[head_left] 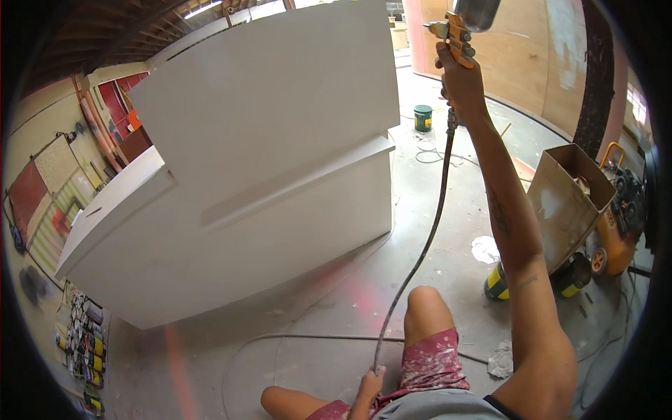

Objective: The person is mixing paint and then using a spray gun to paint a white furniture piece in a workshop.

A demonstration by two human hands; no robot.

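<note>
My right hand (462, 78), raised at the upper right, is wrapped round the grip of an orange spray gun (456, 40). A dark metallic cup (477, 12) sits on top of the gun and is partly cut off by the picture's edge. From the gun's base a dark air hose (439, 203) hangs down to my left hand (369, 385), which is closed round it low in front of my body. The gun's nozzle points left, toward a large white counter-like unit (280, 105) with a protruding ledge (315, 168). The gun is apart from the unit.
A tall box (560, 196) stands at the right, with an orange air compressor (619, 234) beside it. Black-and-yellow cans (498, 283) sit beneath. Farther back is a green bucket (423, 118). Hose (315, 337) crosses the floor, and several cans (91, 343) line the left.
</note>
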